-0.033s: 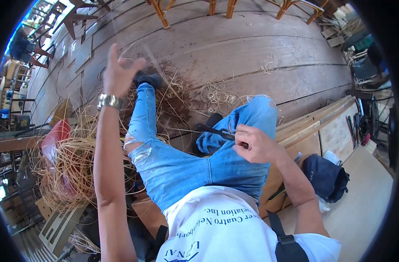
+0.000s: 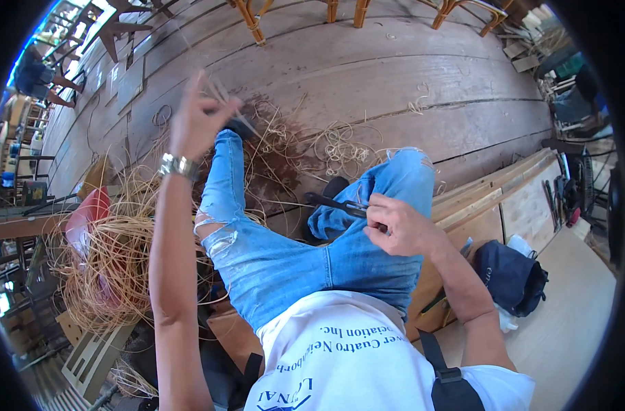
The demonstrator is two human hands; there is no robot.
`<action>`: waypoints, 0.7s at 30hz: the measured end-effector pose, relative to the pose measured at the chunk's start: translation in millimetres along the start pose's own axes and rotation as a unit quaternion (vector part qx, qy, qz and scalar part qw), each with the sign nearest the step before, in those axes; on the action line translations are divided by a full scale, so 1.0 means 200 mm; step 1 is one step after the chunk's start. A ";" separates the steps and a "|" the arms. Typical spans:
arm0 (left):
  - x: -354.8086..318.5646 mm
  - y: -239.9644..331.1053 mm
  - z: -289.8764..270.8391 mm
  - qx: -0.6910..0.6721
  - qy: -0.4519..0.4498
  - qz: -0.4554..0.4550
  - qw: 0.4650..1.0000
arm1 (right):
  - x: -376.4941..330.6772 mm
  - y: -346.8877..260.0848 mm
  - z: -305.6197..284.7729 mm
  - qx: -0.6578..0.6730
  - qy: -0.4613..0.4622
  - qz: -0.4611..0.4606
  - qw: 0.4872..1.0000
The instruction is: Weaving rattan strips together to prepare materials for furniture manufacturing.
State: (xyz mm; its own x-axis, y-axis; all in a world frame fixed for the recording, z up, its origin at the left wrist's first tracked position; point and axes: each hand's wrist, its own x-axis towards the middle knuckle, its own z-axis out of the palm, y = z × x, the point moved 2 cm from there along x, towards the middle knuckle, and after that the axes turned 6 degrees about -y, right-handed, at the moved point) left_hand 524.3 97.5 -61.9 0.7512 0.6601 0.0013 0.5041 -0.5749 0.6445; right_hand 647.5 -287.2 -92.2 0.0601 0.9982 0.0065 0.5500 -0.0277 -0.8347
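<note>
My left hand [image 2: 197,120], smeared by motion, is raised over the floor beyond my left knee. Its thumb and forefinger look apart. A blurred pale strip [image 2: 247,122] runs beside the fingers; whether they grip it I cannot tell. My right hand [image 2: 394,225] is closed above my right thigh. From it a slim black tool [image 2: 326,201] with a bit of bright metal points left; its exact kind is unclear. To the left of my left leg lies a big tangled heap of thin cane strands [image 2: 117,257].
Curled offcuts [image 2: 343,151] litter the plank floor [image 2: 388,72] ahead of my feet. Cane furniture legs [image 2: 360,14] stand at the far edge. On my right are long boards [image 2: 504,188] and a dark blue bag [image 2: 507,277]. Another person's legs [image 2: 62,89] show far left.
My left hand has shifted slightly right, and the pale strip beside it has changed position. My right hand and the black tool are almost still.
</note>
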 end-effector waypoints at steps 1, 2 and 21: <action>-0.06 0.02 0.10 -0.028 -0.106 0.035 0.993 | 0.00 0.00 0.02 0.001 0.001 0.000 1.000; -0.12 0.04 0.20 -0.089 -0.234 0.032 0.968 | 0.00 -0.01 0.03 -0.014 -0.001 -0.010 1.000; -0.09 -0.01 0.65 -0.220 -0.175 0.006 0.960 | -0.49 -0.07 -0.06 0.116 0.066 0.105 0.985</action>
State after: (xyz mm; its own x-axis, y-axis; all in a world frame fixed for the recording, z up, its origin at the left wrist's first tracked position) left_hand 564.4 24.4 -162.9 0.8919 0.4079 -0.1953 0.3227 -0.2714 0.9067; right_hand 644.1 -384.5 -73.9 0.2692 0.9555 -0.1204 0.3090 -0.2041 -0.9289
